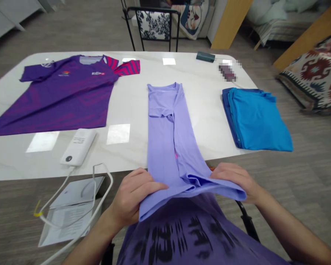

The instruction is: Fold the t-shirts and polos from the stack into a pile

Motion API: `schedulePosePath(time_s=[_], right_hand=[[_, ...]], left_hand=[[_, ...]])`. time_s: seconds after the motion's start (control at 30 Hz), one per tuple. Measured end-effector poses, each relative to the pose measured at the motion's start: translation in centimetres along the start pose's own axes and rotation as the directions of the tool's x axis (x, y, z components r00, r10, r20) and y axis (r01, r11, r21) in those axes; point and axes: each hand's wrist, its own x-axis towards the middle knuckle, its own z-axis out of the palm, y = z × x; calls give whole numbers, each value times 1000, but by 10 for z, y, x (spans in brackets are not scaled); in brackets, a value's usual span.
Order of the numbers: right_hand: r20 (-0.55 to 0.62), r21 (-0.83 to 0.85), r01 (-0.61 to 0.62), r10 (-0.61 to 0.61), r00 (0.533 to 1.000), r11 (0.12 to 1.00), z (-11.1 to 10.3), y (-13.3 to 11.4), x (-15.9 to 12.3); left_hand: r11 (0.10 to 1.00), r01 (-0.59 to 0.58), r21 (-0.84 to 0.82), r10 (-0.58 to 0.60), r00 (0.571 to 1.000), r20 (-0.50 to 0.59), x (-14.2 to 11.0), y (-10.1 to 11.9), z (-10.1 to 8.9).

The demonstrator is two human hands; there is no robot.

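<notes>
The person's left hand (136,193) and right hand (237,180), apart, each clasped one side of the near end of a long lilac fabric garment (162,147). That end spanned between them, off the glossy white marbled table (209,138); the rest lay beyond them upon it.

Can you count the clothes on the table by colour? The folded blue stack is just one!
Dark purple short-sleeved fabric shirt: 1
Lavender long smooth fabric garment: 1
Blue folded fabric stack: 1
Total: 3
</notes>
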Motion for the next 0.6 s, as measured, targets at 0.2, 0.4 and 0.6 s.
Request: schedulePosePath(time_s=[0.2, 0.4, 0.6], right_hand=[[-151, -110, -182, 165, 975, 977, -74, 13, 102], [-217, -163, -250, 212, 953, 954, -115, 138, 266], [-263, -305, -507, 440, 859, 806, -94, 267, 380]], left_hand=[[974, 215, 67, -186, 937, -295, 97, -26, -34], [883, 467, 45, -393, 789, -472, 231, -175, -48], [502, 796, 339, -739, 598, -310, 294, -322, -32]])
